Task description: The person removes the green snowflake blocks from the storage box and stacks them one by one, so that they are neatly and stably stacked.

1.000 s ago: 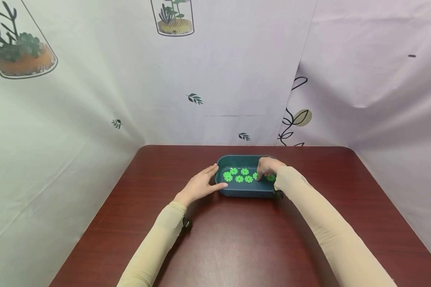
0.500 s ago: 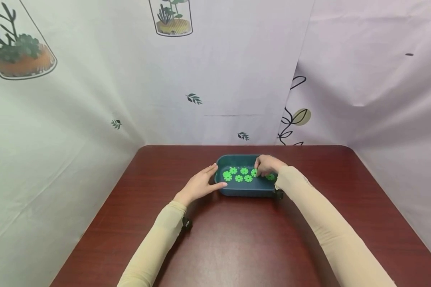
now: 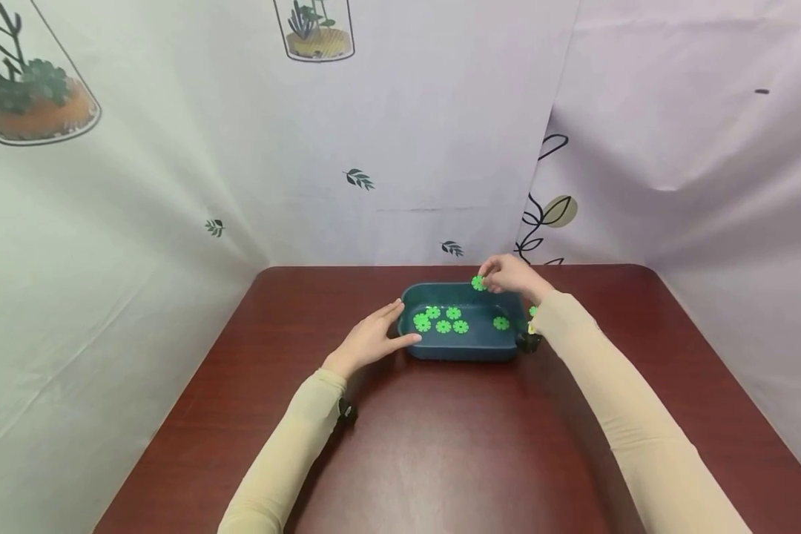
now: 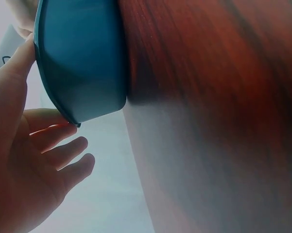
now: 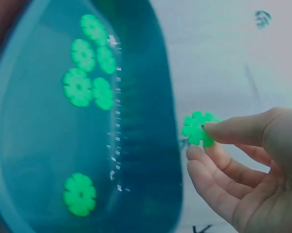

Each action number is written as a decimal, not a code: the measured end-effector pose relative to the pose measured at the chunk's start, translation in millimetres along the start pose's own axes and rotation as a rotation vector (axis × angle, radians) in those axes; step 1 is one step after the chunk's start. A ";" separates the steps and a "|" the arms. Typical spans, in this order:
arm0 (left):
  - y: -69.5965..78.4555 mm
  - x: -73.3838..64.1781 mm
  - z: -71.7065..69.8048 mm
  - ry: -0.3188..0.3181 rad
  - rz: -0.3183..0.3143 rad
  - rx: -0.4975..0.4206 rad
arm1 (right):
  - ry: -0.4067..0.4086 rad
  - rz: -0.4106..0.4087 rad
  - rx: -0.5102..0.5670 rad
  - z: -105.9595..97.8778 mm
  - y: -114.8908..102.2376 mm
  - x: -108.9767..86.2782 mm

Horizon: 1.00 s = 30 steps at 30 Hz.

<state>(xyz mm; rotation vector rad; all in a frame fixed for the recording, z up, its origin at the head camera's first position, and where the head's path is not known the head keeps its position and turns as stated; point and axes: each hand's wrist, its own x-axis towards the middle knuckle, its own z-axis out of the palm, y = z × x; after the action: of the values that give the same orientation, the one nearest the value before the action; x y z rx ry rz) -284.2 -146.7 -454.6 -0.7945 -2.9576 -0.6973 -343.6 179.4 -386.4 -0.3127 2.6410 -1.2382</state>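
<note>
My right hand (image 3: 512, 274) pinches a green snowflake disc (image 5: 195, 128) between thumb and index finger, raised over the far rim of a dark teal plastic basin (image 3: 463, 354). The other fingers curve loosely below it in the right wrist view. Several similar discs (image 5: 77, 87) lie on the basin floor, mostly bunched at its left end, with one disc (image 3: 501, 323) apart toward the right. At the basin's left end, my left hand (image 3: 368, 343) rests against the rim with thumb and fingers spread and extended; in the left wrist view its thumb and index finger touch the rim.
A glossy reddish-brown table (image 3: 440, 445) carries the basin near its far edge. Just right of the basin, another green disc (image 3: 533, 311) shows partly behind the right sleeve (image 3: 614, 400). Pale printed fabric (image 3: 414, 148) hangs behind and along both sides.
My right hand has risen out of the basin and moved back, bringing up a green snowflake disc. The disc on the table right of the basin has come into view. My left hand stays at the rim.
</note>
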 end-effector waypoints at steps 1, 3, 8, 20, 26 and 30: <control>-0.1 0.4 -0.1 0.001 -0.002 0.000 | 0.017 -0.009 0.012 -4.4 -0.3 -1.8; -0.1 0.8 -0.7 -0.003 -0.005 -0.002 | 0.050 -0.012 0.040 -13.4 -1.6 -5.9; 0.6 0.2 -1.9 -0.009 -0.006 -0.009 | 0.132 -0.004 0.045 -35.3 3.7 -15.0; 0.2 0.5 -1.2 -0.014 0.002 -0.012 | 0.203 0.032 0.064 -66.5 35.1 -42.9; 0.0 0.8 -1.5 -0.011 0.003 -0.017 | 0.190 0.080 0.056 -61.8 61.5 -46.5; -0.7 0.5 -1.0 -0.010 0.010 -0.021 | 0.180 0.097 0.058 -52.1 78.9 -47.4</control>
<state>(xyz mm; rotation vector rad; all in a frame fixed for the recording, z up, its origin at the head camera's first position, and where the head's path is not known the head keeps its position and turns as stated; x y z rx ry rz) -285.1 -147.4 -454.0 -0.8165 -2.9578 -0.7272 -320.7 279.9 -410.3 -0.0652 2.7242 -1.3670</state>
